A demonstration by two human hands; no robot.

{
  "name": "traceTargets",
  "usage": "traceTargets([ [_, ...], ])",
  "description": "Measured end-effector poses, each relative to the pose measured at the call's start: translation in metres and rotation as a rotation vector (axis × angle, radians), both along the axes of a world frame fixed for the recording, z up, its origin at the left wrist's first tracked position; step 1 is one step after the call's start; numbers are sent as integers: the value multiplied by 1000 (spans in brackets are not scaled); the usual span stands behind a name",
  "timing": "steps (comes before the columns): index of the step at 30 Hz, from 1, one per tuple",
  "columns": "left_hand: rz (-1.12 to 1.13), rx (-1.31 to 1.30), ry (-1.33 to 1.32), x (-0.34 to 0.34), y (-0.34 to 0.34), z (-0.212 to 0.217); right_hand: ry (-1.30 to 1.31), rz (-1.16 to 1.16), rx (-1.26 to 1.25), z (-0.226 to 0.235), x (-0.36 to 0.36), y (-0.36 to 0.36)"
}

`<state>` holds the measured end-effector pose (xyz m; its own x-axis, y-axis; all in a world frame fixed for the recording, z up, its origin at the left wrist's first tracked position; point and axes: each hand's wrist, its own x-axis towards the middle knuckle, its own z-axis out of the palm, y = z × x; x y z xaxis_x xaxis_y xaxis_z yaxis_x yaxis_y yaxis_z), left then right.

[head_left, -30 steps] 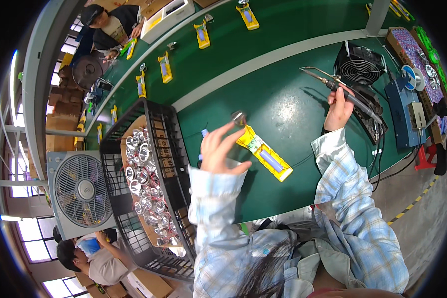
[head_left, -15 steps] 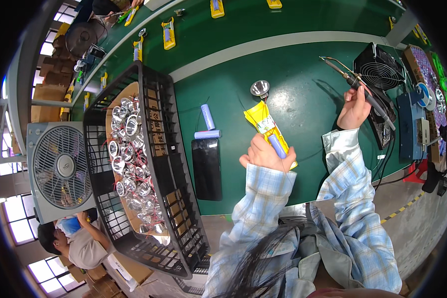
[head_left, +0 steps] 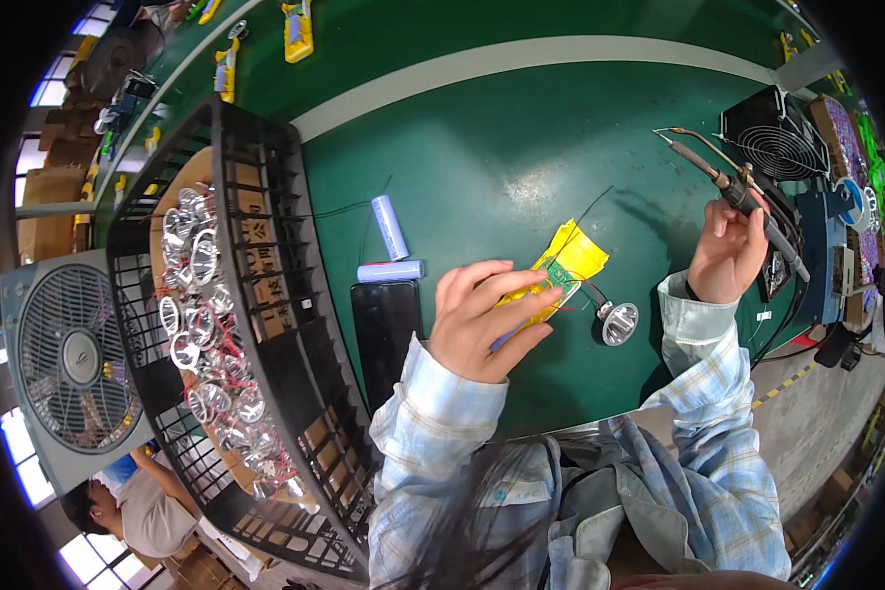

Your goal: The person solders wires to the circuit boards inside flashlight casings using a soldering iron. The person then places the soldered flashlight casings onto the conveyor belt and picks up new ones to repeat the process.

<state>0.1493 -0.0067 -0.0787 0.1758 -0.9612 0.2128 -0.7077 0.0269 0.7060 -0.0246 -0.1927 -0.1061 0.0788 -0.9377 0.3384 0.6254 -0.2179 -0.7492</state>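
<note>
My right hand (head_left: 728,254) grips a soldering iron (head_left: 733,189) with a thin curved metal tube alongside, its tip raised over the bench and pointing far left. My left hand (head_left: 487,320) spreads its fingers over a yellow plastic housing (head_left: 582,254), fingertips at or just above it; contact is hard to tell. In the housing sits a green circuit board (head_left: 559,277) with thin wires. A battery cell inside is mostly hidden by my fingers. Beside it lies a round silver reflector lamp (head_left: 619,324), joined by red and black wires.
On the left stands a black plastic crate (head_left: 256,324) full of reflector lamps (head_left: 206,256). Two lilac battery cells (head_left: 388,228) and a black phone (head_left: 387,329) lie beside it. A black fan unit (head_left: 775,138) and a blue box (head_left: 822,256) stand at right. A person (head_left: 143,516) is beyond the crate.
My left hand has loosened its grip on the yellow housing and spread its fingers. The housing has turned, with the lamp now to its right. The iron stays in my right hand.
</note>
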Motion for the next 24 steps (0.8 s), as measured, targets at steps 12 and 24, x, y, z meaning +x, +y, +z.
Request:
traceTargets([
  [12,20,-66,116,-1,-12,-31,88,239,62,-9,-10,14],
  [24,180,112,105,-15,-16,-24,454,205,-129,-1,-14,29],
])
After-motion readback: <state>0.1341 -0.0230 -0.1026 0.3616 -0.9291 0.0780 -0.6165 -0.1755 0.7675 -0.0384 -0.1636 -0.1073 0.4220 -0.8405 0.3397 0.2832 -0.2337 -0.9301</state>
